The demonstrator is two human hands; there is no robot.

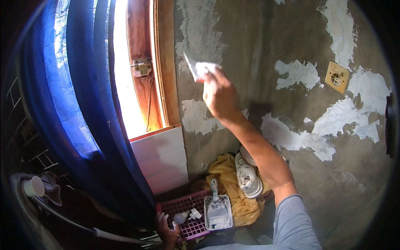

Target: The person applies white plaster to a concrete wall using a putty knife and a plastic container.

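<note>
Rough grey wall (266, 62) carries white filler patches, and the right hand (218, 96) clenches a putty knife (196, 68), blade slanting up-left flat against it, while the left hand (166, 231) rests open-fingered far below on a pink crate (187, 208).

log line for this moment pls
right hand: presses putty knife to wall | left hand: on pink crate | trowel on crate

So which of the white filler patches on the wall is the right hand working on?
The patch at the top, just right of the window frame. The right hand holds a putty knife against its lower edge; the other patches lie further right or lower, away from the hand.
</note>
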